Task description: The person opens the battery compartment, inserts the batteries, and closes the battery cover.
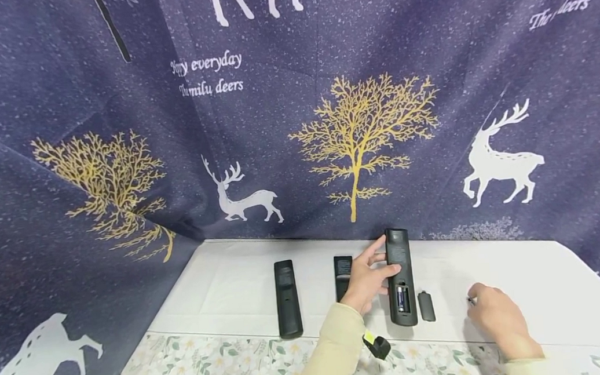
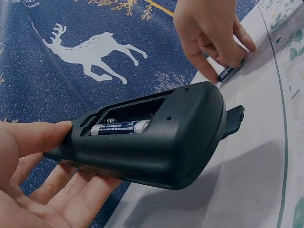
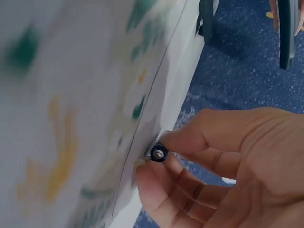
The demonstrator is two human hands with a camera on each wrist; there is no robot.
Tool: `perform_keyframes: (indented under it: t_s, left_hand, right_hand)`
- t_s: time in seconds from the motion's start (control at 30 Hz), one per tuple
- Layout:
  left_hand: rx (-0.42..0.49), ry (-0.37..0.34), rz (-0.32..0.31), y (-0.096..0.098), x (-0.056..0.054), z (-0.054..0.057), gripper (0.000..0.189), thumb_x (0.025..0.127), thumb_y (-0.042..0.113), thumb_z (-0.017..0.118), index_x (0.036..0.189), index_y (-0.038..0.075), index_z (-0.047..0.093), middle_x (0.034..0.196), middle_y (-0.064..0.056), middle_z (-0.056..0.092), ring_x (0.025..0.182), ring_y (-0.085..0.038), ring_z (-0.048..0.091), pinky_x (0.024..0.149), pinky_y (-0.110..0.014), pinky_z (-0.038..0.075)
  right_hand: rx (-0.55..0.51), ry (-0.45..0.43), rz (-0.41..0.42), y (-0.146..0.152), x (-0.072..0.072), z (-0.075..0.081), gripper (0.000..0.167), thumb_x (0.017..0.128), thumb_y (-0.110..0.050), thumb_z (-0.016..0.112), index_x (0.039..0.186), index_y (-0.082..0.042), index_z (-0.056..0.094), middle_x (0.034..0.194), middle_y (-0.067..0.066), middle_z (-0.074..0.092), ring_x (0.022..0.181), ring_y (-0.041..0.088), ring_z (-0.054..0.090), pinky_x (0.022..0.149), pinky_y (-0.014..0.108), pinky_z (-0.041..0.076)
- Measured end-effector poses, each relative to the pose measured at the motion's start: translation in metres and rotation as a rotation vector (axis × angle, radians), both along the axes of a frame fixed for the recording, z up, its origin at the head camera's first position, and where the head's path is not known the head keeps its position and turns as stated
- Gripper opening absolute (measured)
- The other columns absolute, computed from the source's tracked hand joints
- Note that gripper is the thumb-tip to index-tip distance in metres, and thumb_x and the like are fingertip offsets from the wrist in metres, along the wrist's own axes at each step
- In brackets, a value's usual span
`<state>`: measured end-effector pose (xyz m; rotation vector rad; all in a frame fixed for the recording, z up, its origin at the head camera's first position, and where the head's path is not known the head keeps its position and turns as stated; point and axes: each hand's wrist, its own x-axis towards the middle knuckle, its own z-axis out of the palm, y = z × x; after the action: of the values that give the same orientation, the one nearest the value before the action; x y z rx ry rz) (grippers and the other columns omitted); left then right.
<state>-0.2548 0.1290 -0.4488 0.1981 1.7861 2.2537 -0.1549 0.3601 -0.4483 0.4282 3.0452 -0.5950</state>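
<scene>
A black remote control [image 1: 398,247] is gripped by my left hand [image 1: 365,280], thumb on its back and fingers along its side. Its battery compartment is uncovered, and one blue-and-silver battery [image 2: 121,128] lies in it beside a bare slot with a spring. To the right, my right hand [image 1: 497,313] pinches a second battery [image 3: 158,153] between thumb and fingertips, low over the white table surface; whether it touches the surface I cannot tell. The loose battery cover [image 1: 426,306] lies between the remote and my right hand.
Another black remote [image 1: 288,298] lies face down at the left. A third remote [image 1: 343,268] is partly hidden behind my left hand. White sheeting [image 1: 223,286] and a floral cloth [image 1: 213,368] cover the table. A dark blue curtain [image 1: 285,130] with deer and trees hangs behind.
</scene>
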Motion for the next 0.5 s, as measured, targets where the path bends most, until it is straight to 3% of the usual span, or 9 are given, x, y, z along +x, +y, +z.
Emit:
perform_keyframes:
  t_s: [0.2,0.5]
  left_hand:
    - [0.005,0.011,0.0,-0.002,0.0,0.0,0.073,0.088,-0.007,0.08,0.147,0.033,0.066,0.12,-0.007,0.066,0.08,-0.026,0.075,0.065,-0.049,0.064]
    - [0.018,0.026,0.02,-0.005,-0.004,0.0,0.073,0.089,-0.006,0.081,0.149,0.032,0.065,0.121,-0.006,0.067,0.082,-0.028,0.076,0.065,-0.048,0.065]
  right_hand:
    - [-0.051,0.064,0.048,-0.016,-0.01,0.005,0.043,0.084,0.0,0.072,0.12,0.02,0.059,0.093,0.024,0.07,0.084,0.04,0.069,0.077,0.06,0.057]
    - [-0.204,0.225,0.14,-0.043,-0.018,0.02,0.043,0.082,0.001,0.074,0.122,0.01,0.064,0.094,0.014,0.071,0.083,0.032,0.069,0.067,0.044,0.057]
